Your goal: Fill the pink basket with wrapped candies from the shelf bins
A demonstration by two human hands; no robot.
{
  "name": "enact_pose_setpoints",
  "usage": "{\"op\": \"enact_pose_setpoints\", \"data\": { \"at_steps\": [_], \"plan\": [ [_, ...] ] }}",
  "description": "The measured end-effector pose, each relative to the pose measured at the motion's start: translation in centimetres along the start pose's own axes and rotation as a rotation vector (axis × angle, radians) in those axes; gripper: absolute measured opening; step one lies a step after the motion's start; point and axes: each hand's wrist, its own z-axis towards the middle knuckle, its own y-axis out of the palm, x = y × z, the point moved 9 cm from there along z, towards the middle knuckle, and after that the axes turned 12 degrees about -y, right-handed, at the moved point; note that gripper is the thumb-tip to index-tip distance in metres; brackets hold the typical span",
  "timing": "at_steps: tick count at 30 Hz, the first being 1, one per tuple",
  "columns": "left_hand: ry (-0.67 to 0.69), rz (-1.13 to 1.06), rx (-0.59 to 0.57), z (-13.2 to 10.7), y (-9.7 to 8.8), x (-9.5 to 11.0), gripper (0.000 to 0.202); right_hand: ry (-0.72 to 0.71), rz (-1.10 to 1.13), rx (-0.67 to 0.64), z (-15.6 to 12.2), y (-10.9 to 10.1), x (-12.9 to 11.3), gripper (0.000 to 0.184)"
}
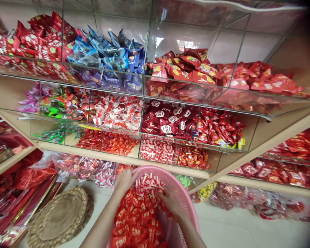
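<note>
A pink plastic basket (184,197) with a perforated wall stands low in front of me. Red-wrapped candies (136,220) with pale lettering fill much of it, and small white-and-red wrapped candies (150,184) lie toward its far side. At the basket's far left rim, my left hand (125,181) is closed, its fingertips partly hidden. My right hand (172,205) reaches inside from the right, fingers slightly bent and apart, at the edge of the candies. A slight blur covers those fingers, and I see nothing held in them.
Ahead rises a tiered shelf with clear dividers, holding red packets (191,67), blue packets (100,50) and dark red packets (170,119). Bagged candies (98,170) lie beneath it. A round woven stool (60,213) stands left on the tiled floor (222,227).
</note>
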Motion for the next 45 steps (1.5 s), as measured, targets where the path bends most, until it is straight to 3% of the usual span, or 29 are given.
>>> {"op": "enact_pose_setpoints", "data": {
  "at_steps": [4, 9, 16, 21, 25, 36, 45],
  "plan": [
    [-0.007, 0.001, -0.003, 0.0, 0.0, -0.1, 0.067, -0.008, 0.038, -0.076, 0.1, 0.6, 0.0, 0.037],
    [-0.009, -0.005, -0.017, -0.1, -0.1, 0.0, 0.067, -0.079, 0.018, 0.051, 0.8, -0.5, 1.1, 0.041],
    [-0.017, 0.005, -0.025, -0.1, -0.1, 0.0, 0.066, -0.028, -0.012, 0.154, 0.4, -1.1, 1.7, 0.034],
    [-0.012, 0.0, -0.022, -0.2, -0.2, 0.1, 0.065, -0.039, -0.041, 0.146, 0.4, -1.2, 1.3, 0.04],
    [-0.029, -0.008, -0.04, -0.2, -0.3, 0.0, 0.063, -0.086, -0.063, 0.1, 0.6, -1.2, 1.3, 0.03],
    [-0.012, 0.008, -0.027, -0.1, -0.2, 0.1, 0.062, -0.079, -0.056, 0.303, 1.3, -4.7, 1.7, 0.036],
    [0.006, 0.009, -0.01, -0.1, -0.3, 0.2, 0.063, -0.075, -0.071, 0.176, 1.4, -3.5, 2.3, 0.037]
  ]
}}
